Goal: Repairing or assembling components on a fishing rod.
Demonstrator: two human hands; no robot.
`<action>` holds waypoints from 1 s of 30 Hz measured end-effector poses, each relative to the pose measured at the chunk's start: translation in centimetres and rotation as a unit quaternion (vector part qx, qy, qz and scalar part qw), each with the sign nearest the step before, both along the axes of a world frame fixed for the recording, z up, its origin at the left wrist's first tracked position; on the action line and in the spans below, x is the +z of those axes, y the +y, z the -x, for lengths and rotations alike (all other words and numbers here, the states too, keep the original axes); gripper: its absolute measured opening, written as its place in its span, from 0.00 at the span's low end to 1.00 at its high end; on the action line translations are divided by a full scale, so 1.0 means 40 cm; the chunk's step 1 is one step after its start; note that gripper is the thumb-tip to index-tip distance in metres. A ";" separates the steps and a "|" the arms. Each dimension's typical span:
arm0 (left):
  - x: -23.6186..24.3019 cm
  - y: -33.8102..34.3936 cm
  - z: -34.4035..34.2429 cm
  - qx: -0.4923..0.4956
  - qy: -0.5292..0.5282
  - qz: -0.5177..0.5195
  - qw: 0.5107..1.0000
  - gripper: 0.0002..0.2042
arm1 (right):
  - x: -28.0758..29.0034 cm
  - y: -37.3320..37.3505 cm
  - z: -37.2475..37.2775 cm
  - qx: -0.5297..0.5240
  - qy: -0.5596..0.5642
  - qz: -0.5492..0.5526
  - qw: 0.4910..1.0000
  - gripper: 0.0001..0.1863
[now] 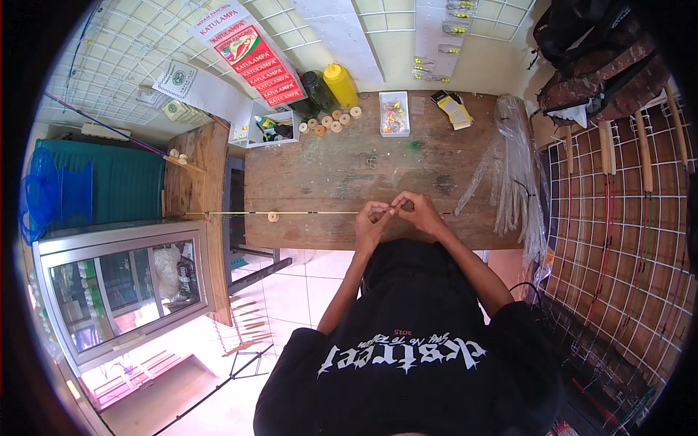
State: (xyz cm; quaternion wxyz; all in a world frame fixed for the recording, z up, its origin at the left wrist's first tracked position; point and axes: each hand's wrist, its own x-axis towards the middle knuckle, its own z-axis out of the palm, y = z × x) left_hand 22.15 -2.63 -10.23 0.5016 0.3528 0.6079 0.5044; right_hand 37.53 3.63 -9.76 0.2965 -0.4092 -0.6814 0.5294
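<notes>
A thin yellow fishing rod [298, 213] with dark bands lies straight across the near part of the wooden table [327, 182], its left part reaching past the table's edge. My left hand [372, 220] is closed round it, fingers curled and pinching. Just to the right, my right hand [419, 214] pinches with its fingertips close to those of the left; what is between them is too small to make out. A small round wooden piece [273, 216] sits at the rod, left of my hands. Past my hands, the rod's thin dark end points right.
At the back stand a yellow bottle [339, 85], several wooden discs [336, 126], a white box of small colourful items [395, 131] and a yellow packet [456, 112]. Clear plastic sleeves [509, 171] hang over the right side. A glass-fronted cabinet [123, 283] stands left.
</notes>
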 end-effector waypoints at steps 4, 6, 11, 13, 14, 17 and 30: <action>-0.001 0.005 -0.001 -0.023 0.032 0.007 0.999 0.07 | 0.002 -0.001 0.001 0.000 -0.001 0.024 1.000 0.09; -0.006 0.003 -0.002 -0.020 0.018 0.015 1.000 0.07 | 0.013 0.001 0.001 0.007 -0.001 0.036 0.999 0.08; 0.005 0.005 -0.013 -0.028 0.108 0.007 0.994 0.05 | 0.002 0.001 -0.001 0.001 0.009 0.027 1.000 0.08; 0.015 0.005 -0.015 -0.032 0.146 0.000 0.989 0.05 | -0.005 0.001 -0.006 0.002 0.010 0.022 1.000 0.08; 0.018 0.002 -0.013 -0.031 0.183 0.011 0.983 0.05 | -0.004 0.001 -0.009 0.006 -0.003 0.023 1.000 0.08; 0.017 -0.003 -0.007 -0.023 0.234 0.006 0.972 0.06 | -0.017 0.001 -0.018 0.009 -0.026 0.019 0.999 0.08; 0.027 -0.007 -0.004 -0.034 0.258 0.011 0.965 0.06 | -0.019 0.000 -0.032 0.018 -0.066 -0.026 0.997 0.08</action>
